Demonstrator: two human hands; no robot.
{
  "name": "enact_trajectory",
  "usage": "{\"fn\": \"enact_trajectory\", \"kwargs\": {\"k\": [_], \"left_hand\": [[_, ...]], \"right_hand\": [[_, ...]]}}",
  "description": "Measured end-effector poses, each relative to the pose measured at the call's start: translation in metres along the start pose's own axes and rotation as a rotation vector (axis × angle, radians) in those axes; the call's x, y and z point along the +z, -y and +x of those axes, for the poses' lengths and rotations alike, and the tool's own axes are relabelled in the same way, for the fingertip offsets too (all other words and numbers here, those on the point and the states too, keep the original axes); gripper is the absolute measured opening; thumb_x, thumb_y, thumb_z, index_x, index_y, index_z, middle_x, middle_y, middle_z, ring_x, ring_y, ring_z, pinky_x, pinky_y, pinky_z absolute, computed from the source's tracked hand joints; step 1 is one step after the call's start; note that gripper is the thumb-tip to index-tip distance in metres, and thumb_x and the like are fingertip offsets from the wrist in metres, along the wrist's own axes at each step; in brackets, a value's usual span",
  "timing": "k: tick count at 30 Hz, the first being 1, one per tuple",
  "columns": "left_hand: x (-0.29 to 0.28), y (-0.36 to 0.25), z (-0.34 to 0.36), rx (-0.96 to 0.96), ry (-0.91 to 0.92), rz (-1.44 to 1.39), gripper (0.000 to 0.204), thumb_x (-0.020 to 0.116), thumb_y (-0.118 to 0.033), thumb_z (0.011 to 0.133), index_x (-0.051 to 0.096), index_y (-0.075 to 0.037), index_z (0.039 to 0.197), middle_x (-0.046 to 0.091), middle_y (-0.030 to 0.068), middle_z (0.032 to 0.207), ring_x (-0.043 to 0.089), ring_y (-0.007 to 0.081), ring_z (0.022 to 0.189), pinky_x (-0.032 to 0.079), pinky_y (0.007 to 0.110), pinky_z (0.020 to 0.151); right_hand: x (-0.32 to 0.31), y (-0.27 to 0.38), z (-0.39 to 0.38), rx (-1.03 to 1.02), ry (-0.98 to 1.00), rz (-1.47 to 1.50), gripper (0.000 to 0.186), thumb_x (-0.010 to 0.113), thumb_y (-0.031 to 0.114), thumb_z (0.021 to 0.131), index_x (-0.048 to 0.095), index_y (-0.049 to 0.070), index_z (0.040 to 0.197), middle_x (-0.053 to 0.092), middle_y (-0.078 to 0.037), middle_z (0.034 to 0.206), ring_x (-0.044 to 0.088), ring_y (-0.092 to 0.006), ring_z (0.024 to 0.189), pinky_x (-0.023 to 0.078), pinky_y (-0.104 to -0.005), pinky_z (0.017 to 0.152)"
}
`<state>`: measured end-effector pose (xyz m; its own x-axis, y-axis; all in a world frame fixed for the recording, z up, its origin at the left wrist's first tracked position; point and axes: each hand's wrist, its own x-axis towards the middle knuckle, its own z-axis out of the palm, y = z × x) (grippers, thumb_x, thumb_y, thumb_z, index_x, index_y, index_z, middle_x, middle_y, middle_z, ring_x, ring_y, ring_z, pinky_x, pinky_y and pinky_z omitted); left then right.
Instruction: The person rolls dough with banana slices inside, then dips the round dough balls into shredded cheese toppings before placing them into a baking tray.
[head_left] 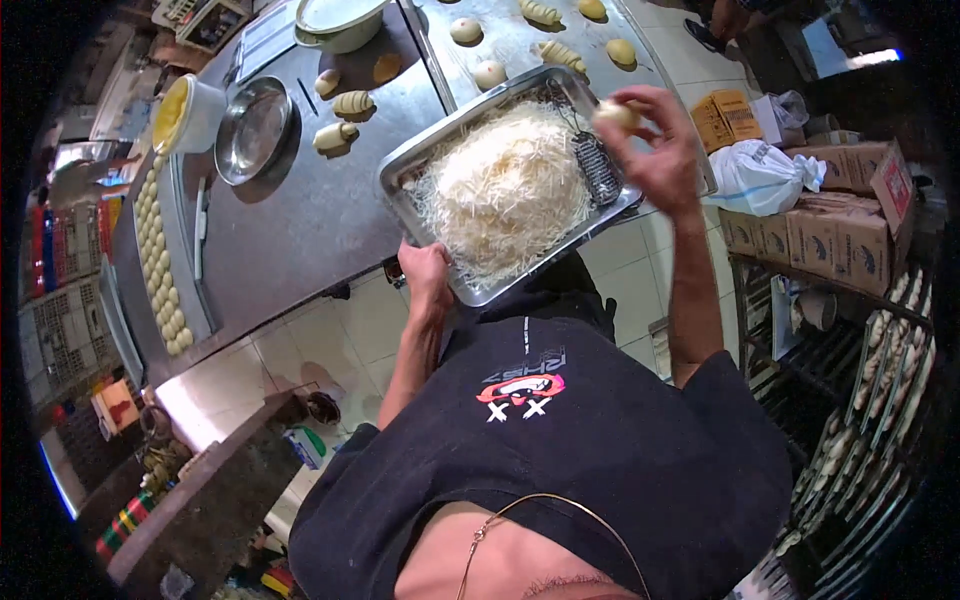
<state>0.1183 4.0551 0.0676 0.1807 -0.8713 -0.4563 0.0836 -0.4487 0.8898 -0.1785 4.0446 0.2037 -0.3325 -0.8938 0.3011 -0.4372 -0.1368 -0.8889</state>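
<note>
A rectangular metal tray heaped with pale shredded cheese lies tilted across the table's near edge. My left hand is closed on its near left corner. Above the tray's right end my right hand is raised, its fingers curled around a pale rounded lump; I cannot tell whether it is cheese or dough. A metal grater lies in the tray's right side, beside the shreds and below that hand.
Shaped dough pieces and round ones dot the metal table. A steel bowl, a white tub and a row of small dough balls are at left. Cardboard boxes and a rack of trays stand at right.
</note>
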Motion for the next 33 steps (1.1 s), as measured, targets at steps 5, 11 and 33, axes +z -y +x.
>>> {"fn": "enact_trajectory", "kwargs": {"k": [5, 11, 33], "left_hand": [[0.006, 0.021, 0.005, 0.032, -0.053, -0.099, 0.025, 0.055, 0.012, 0.061, 0.054, 0.006, 0.086, 0.052, 0.0034, 0.067, 0.047, 0.0150, 0.053, 0.037, 0.031, 0.048], [0.020, -0.007, -0.018, 0.007, -0.195, 0.009, 0.023, 0.057, 0.008, 0.062, 0.041, -0.003, 0.049, 0.042, -0.0008, 0.051, 0.039, 0.0109, 0.045, 0.029, 0.032, 0.043], [0.010, 0.011, -0.016, 0.071, -0.060, 0.019, 0.038, 0.052, 0.011, 0.065, 0.055, 0.004, 0.102, 0.052, -0.0020, 0.071, 0.044, 0.0082, 0.056, 0.036, 0.027, 0.048]], "right_hand": [[0.067, -0.021, -0.051, -0.380, 0.061, -0.255, 0.020, 0.077, 0.020, 0.084, 0.068, 0.011, 0.099, 0.067, -0.008, 0.112, 0.058, -0.0310, 0.117, 0.043, -0.0470, 0.105], [0.054, -0.012, -0.039, -0.385, 0.121, -0.486, 0.019, 0.072, 0.011, 0.081, 0.071, 0.008, 0.101, 0.068, -0.008, 0.116, 0.059, -0.0300, 0.116, 0.043, -0.0408, 0.102], [0.082, -0.013, -0.043, -0.547, 0.502, -0.764, 0.022, 0.063, 0.001, 0.077, 0.064, -0.002, 0.099, 0.063, -0.017, 0.109, 0.061, -0.0335, 0.098, 0.053, -0.0373, 0.090]]}}
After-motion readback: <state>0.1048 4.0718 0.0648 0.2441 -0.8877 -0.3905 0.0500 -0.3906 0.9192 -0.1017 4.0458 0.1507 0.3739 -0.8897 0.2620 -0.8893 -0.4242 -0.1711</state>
